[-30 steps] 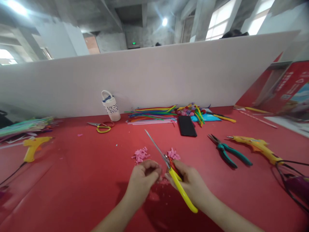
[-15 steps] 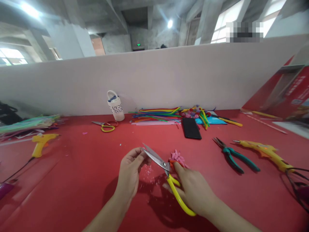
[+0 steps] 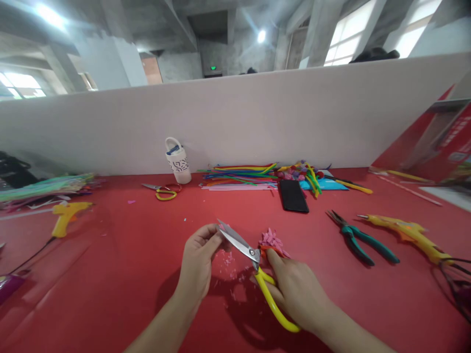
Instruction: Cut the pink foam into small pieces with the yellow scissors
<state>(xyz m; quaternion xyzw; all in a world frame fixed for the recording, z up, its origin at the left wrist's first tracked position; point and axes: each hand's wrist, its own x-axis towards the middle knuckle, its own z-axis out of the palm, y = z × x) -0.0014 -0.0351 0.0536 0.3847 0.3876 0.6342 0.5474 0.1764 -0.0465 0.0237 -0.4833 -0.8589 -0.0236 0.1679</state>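
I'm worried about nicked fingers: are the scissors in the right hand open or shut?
Slightly open: the scissors in the right hand show two blades parted at their tips, right by the left hand.

A pale partition (image 3: 235, 122) backs the red table (image 3: 125, 264), bright windows (image 3: 348, 37) beyond.

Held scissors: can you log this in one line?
right hand: holding scissors, blades open | left hand: apparently pinching pink piece near tips | pink snippets: scattered on tabletop
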